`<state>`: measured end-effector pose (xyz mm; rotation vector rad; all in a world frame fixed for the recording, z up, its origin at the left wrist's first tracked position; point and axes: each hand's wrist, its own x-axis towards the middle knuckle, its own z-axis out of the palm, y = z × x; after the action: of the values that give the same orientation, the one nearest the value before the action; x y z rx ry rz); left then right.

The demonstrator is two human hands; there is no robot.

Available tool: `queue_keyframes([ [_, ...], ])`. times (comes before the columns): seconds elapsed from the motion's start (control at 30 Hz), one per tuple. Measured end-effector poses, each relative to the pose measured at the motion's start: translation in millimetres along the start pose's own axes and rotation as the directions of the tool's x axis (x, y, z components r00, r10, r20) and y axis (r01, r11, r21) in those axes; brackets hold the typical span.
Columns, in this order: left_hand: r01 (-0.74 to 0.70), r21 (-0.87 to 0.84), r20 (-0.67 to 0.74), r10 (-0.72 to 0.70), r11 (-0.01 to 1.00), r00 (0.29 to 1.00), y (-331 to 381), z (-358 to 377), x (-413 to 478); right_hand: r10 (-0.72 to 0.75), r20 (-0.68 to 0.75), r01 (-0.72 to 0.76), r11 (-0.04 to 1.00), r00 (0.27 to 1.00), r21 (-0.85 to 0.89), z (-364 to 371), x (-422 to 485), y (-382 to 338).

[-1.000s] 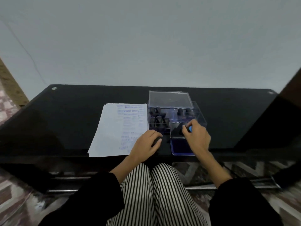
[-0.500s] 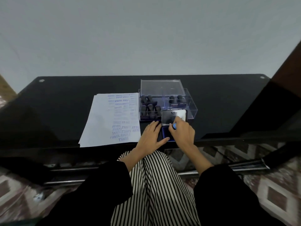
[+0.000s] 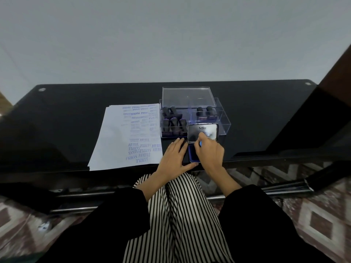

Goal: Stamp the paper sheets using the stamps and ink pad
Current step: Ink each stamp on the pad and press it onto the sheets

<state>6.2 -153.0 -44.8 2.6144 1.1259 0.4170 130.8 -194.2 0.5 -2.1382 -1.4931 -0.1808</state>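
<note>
A stack of white paper sheets (image 3: pixel 117 141), its top sheet covered on the right side with blue stamp prints, lies on the black glass table (image 3: pixel 66 120). To its right a clear box (image 3: pixel 224 122) holds several dark stamps (image 3: pixel 173 124). In front of the box sits the blue ink pad (image 3: pixel 192 155). Its silver lid (image 3: pixel 207 130) is tilted up with the labelled top toward me. My right hand (image 3: pixel 210 156) pinches the lid's near edge, and something small and blue shows at its fingers. My left hand (image 3: pixel 171 158) lies flat against the pad's left side.
The box's clear cover (image 3: pixel 187 96) rests on the back of the box. The table's near edge runs just under my wrists, with my striped knees below it. A dark panel (image 3: pixel 334 76) rises at the right, and a patterned rug covers the floor.
The view has dropped and shifted. My right hand has brought the silver lid toward me so its labelled top shows. My left hand has gone from curled to flat beside the pad.
</note>
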Motion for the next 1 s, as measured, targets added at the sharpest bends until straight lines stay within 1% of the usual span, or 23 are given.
queue_keyframes([
  [0.13,-0.007,0.017,-0.001,0.007,1.0,1.0,-0.7,1.4,0.6,-0.023,-0.069,0.021,0.999,0.997,-0.024,4.9,2.7,-2.0],
  [0.4,-0.013,0.02,0.0,0.013,1.0,1.0,-1.6,3.6,0.9,-0.003,-0.046,0.002,1.0,0.999,-0.003,9.4,7.0,1.4],
  [0.57,-0.017,0.017,-0.006,0.017,1.0,1.0,-2.0,3.1,0.7,-0.048,-0.152,0.043,0.999,0.987,-0.031,15.2,7.1,3.2],
  [0.7,-0.012,0.026,-0.008,0.012,1.0,1.0,-1.4,3.0,1.3,-0.068,-0.191,0.06,0.997,0.979,-0.047,17.4,5.8,4.9],
  [0.87,-0.009,0.002,-0.002,0.009,1.0,1.0,-1.8,2.3,1.5,-0.054,-0.204,0.045,0.998,0.978,-0.05,18.5,5.9,3.7],
  [1.0,-0.005,0.002,-0.003,0.005,1.0,1.0,-1.0,2.1,2.4,-0.016,-0.208,0.008,0.999,0.978,-0.04,21.4,7.1,2.3],
])
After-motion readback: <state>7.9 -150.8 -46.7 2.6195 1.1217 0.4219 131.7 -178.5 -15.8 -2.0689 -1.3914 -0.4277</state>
